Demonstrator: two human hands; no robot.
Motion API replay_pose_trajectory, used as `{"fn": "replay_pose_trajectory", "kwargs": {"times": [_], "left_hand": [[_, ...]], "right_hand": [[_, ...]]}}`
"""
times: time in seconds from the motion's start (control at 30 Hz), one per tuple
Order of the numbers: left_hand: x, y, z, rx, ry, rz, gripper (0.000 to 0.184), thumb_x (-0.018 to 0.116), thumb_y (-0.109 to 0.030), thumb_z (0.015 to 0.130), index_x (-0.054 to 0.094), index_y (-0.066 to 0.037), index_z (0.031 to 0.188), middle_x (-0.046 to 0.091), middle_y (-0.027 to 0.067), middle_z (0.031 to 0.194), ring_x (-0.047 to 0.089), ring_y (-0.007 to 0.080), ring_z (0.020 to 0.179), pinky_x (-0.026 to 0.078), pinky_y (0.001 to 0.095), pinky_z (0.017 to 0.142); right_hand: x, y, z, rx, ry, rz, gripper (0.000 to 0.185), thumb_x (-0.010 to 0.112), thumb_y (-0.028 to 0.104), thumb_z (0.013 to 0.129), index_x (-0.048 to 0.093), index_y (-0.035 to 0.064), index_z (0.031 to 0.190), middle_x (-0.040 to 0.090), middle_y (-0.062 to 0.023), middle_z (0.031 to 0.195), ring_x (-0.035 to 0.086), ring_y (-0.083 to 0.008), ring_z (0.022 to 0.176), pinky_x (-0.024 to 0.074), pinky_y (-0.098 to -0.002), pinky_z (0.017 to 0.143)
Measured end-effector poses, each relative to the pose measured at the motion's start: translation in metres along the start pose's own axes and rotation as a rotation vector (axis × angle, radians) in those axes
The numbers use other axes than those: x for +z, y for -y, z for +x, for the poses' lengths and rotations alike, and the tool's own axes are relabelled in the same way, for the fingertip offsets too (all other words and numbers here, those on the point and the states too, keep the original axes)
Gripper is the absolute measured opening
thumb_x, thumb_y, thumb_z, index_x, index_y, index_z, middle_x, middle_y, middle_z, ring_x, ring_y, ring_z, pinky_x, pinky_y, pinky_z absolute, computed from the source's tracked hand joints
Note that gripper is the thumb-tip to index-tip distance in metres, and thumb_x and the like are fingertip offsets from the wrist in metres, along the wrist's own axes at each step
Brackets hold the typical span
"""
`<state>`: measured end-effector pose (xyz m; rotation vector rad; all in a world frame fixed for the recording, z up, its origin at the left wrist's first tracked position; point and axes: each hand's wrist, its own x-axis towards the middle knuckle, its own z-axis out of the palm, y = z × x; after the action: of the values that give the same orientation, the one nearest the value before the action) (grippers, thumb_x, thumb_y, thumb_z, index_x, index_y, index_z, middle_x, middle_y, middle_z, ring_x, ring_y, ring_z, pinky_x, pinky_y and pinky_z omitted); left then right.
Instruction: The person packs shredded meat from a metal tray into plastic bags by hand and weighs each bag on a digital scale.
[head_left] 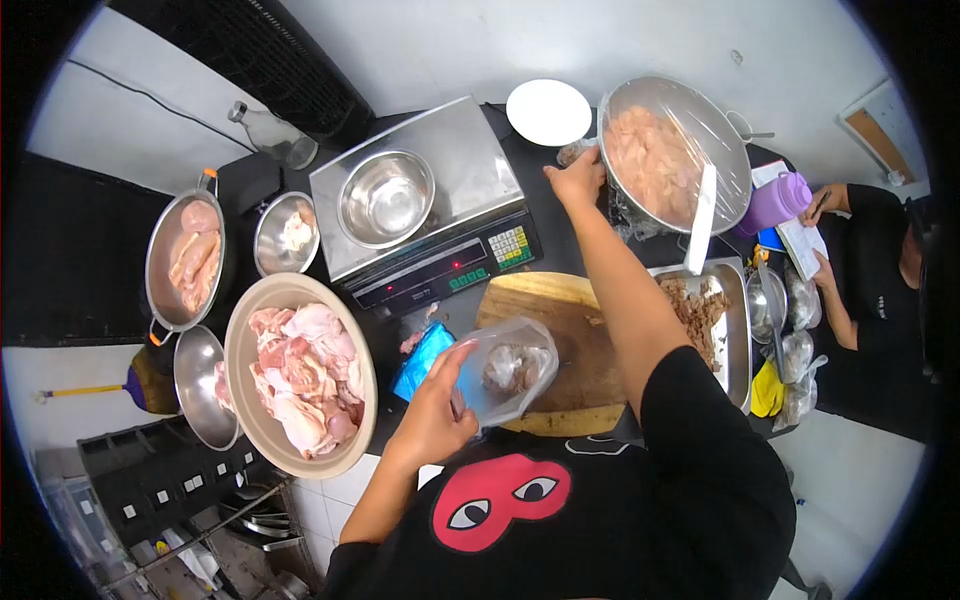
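Observation:
My left hand [437,408] is closed on the edge of a clear plastic bag [535,345], its mouth spread wide. Inside lie small wrapped portions of something brownish [513,368]. The bag hangs above a round wooden cutting board [590,345]. My right hand [578,184] reaches to the back of the table, thumb apart from the fingers, beside a small bagged portion [571,153]. Whether it touches that portion I cannot tell. Just right of this hand stands a large metal bowl [735,165] of sliced pale meat, covered in plastic film. Across its rim lies a white-handled knife [702,222].
A scale [440,265] carries a steel bowl [387,198]. Left are a beige tub [240,400] of raw chicken and metal pans. A white plate [548,112] sits behind; a tray [740,345] of brown meat stands right. A person [870,270] writes at the far right.

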<state>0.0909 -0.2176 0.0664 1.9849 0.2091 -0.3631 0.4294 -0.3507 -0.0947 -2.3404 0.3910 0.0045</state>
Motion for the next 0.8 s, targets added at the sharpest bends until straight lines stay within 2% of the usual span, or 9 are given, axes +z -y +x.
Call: {"fn": "replay_pose_trajectory", "kwargs": {"times": [0.1,0.13,0.3,0.33,0.43,0.47,0.57,0.7,0.8], "left_hand": [[-0.001,0.003,0.0,0.004,-0.002,-0.048,0.077,0.051,0.01,0.062,0.034,-0.006,0.135,0.041,0.0107,0.132,0.047,0.0068,0.062,0.04,0.0195,0.054],[-0.003,0.001,0.0,0.011,0.022,-0.038,0.077,0.051,0.011,0.062,0.031,-0.004,0.135,0.037,0.0181,0.131,0.051,0.0124,0.053,0.043,0.0248,0.054],[-0.003,0.007,-0.004,-0.049,0.049,-0.051,0.078,0.051,0.011,0.062,0.032,-0.006,0.135,0.039,0.0157,0.131,0.05,0.0105,0.056,0.042,0.0232,0.054],[-0.002,0.006,-0.005,-0.067,0.045,-0.072,0.077,0.052,0.01,0.062,0.033,-0.007,0.135,0.04,0.0138,0.13,0.05,0.0093,0.058,0.041,0.0223,0.055],[-0.002,0.007,-0.004,-0.052,0.023,-0.095,0.077,0.052,0.009,0.062,0.034,-0.007,0.135,0.04,0.0127,0.131,0.05,0.0094,0.06,0.041,0.0217,0.056],[-0.001,0.008,-0.004,-0.035,0.017,-0.097,0.077,0.053,0.009,0.061,0.034,-0.006,0.135,0.04,0.0131,0.132,0.05,0.0102,0.06,0.042,0.0218,0.056],[-0.001,0.01,0.0,0.064,-0.034,0.027,0.077,0.053,0.007,0.061,0.034,-0.004,0.134,0.038,0.0147,0.133,0.052,0.0126,0.06,0.043,0.023,0.057],[-0.002,0.0,0.0,0.07,-0.06,-0.001,0.077,0.053,0.007,0.06,0.033,-0.003,0.134,0.036,0.0173,0.135,0.052,0.014,0.058,0.044,0.0242,0.057],[0.006,0.004,-0.004,0.119,-0.107,0.025,0.077,0.053,0.007,0.06,0.033,-0.003,0.134,0.036,0.0191,0.134,0.051,0.0142,0.056,0.044,0.0247,0.056]], "right_hand": [[0.02,0.004,0.011,0.149,-0.034,-0.143,0.107,0.079,0.033,0.063,0.008,0.0088,0.14,0.019,-0.0253,0.139,0.028,-0.0414,0.126,0.03,-0.0476,0.101],[0.025,0.005,0.013,0.167,-0.076,-0.162,0.107,0.079,0.034,0.063,0.009,0.0092,0.14,0.019,-0.0253,0.139,0.028,-0.0416,0.126,0.0296,-0.048,0.101],[0.036,-0.001,0.031,0.234,-0.185,-0.098,0.096,0.074,0.042,0.067,0.016,0.0169,0.139,0.029,-0.0259,0.135,0.03,-0.0426,0.124,0.0294,-0.0497,0.099],[0.034,-0.002,0.029,0.21,-0.254,-0.122,0.083,0.071,0.039,0.07,0.026,0.0159,0.136,0.042,-0.0244,0.127,0.038,-0.0406,0.12,0.0333,-0.0488,0.095],[0.035,-0.025,0.038,0.093,-0.26,-0.064,0.069,0.068,0.031,0.071,0.038,0.0108,0.129,0.049,-0.0225,0.121,0.046,-0.0377,0.114,0.0369,-0.0477,0.093],[0.038,-0.033,0.036,0.002,-0.376,0.003,0.053,0.064,0.02,0.071,0.048,0.0058,0.12,0.055,-0.0219,0.116,0.051,-0.038,0.107,0.0407,-0.0453,0.09],[0.045,-0.079,0.021,-0.261,-0.39,0.267,0.048,0.065,0.017,0.072,0.052,0.0028,0.115,0.057,-0.0197,0.113,0.056,-0.0333,0.102,0.043,-0.0415,0.088],[-0.027,-0.111,-0.066,-0.133,0.119,0.78,0.035,0.063,0.008,0.08,0.052,0.0002,0.113,0.059,-0.0103,0.106,0.059,-0.0174,0.089,0.0466,-0.0318,0.083],[-0.111,-0.09,-0.134,-0.03,0.359,1.092,0.04,0.059,-0.001,0.082,0.047,-0.0002,0.119,0.058,-0.0064,0.105,0.056,-0.0118,0.093,0.0462,-0.0244,0.078]]}}
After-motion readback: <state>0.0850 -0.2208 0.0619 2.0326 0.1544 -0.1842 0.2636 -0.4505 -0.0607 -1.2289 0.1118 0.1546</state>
